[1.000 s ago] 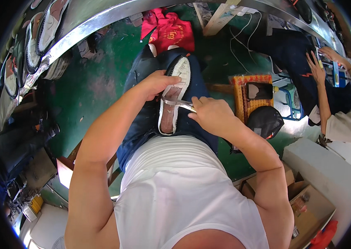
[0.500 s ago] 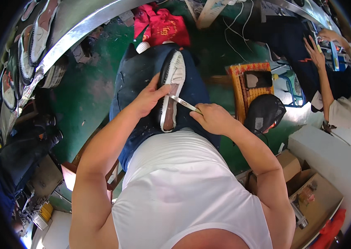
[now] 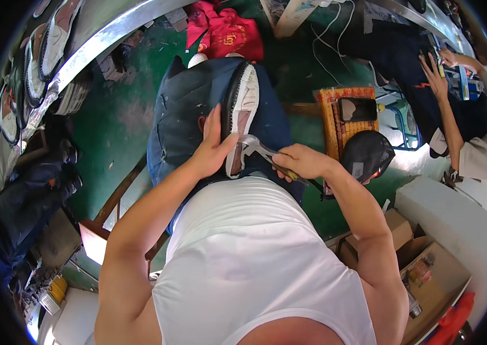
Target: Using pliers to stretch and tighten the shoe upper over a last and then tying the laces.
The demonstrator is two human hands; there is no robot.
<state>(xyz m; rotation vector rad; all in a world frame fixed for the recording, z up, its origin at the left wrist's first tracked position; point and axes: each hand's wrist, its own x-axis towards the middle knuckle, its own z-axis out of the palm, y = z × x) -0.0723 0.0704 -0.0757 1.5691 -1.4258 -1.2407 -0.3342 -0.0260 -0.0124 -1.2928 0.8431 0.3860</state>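
Note:
Across my lap lies an unfinished shoe, its pale underside up, with a brown section and a dark upper folded along its left edge. My left hand steadies it, fingers stretched along its left side and thumb near the brown part. In my right hand is a pair of metal pliers, gripped by the handles. The jaws reach the shoe's right edge beside my left thumb. Whether they pinch material there is too small to tell.
More unfinished shoes lie on a metal-edged bench at left. To my right stand a bamboo seat with a phone, a black cap and cardboard boxes. A co-worker's hand shows far right. Red cloth lies ahead.
A slim metal-bladed tool showed at the shoe before; now the pliers' jaws and handles show in my right hand. My left fingers have straightened along the shoe, and that hand sits slightly lower.

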